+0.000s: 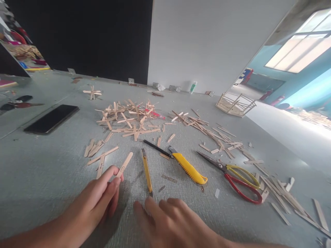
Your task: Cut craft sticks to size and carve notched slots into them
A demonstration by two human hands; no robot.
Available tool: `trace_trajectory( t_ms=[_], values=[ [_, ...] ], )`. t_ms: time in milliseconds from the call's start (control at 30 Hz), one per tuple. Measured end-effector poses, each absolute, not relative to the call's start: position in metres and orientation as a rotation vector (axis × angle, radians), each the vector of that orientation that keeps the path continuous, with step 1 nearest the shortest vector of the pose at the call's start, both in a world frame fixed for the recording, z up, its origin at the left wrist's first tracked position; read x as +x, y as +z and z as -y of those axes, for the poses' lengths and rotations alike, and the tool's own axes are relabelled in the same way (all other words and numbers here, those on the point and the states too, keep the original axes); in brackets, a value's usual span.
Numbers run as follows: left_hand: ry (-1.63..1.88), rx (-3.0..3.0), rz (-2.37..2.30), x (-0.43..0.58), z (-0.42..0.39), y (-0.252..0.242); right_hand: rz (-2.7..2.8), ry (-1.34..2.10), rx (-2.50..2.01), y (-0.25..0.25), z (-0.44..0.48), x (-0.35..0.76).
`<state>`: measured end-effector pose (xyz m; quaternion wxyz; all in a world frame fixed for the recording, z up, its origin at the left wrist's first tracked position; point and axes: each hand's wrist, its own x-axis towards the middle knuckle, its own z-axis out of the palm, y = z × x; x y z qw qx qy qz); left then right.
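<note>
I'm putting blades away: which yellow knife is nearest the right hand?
The slim yellow craft knife, its lower end by the right hand. The thicker yellow cutter, with ridged grip, lies farther off, towards the scissors.

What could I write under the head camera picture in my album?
Left hand holds a wooden stick; right hand is by a slim yellow tool, with scissors farther right.

Readable text: none | green-and-white tube [192, 87], far, right of centre: any print too small to read | red strip [158, 115] among the far wooden sticks [126, 120]: pale marks, perhaps lettering, not legible
</note>
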<state>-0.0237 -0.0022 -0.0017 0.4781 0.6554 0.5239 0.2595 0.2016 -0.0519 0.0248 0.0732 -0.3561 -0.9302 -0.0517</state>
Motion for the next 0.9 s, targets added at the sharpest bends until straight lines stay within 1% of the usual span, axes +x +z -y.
trace_trajectory(
  t_ms=[100,300,500,667,767,900],
  values=[
    [0.592,1.595,-1.272,-0.024,0.002,-0.001,2.791,-0.186,-1.173,0.011,0.052,0.204],
    [0.488,1.664,-1.223,-0.028,-0.003,-0.003,2.913,-0.08,-1.124,0.004,0.047,0.211],
    [0.327,1.739,-1.094,-0.028,-0.01,0.0,3.095,0.23,-1.204,0.032,0.038,0.207],
    [0.289,1.796,-1.079,-0.028,-0.012,0.001,3.064,0.279,-1.342,0.059,0.042,0.208],
    [0.284,1.85,-1.066,-0.027,-0.013,0.005,3.007,0.217,-1.354,0.063,0.044,0.213],
    [0.303,1.886,-1.066,-0.025,-0.011,0.008,2.803,-0.014,-1.458,0.046,0.038,0.227]
  ],
)
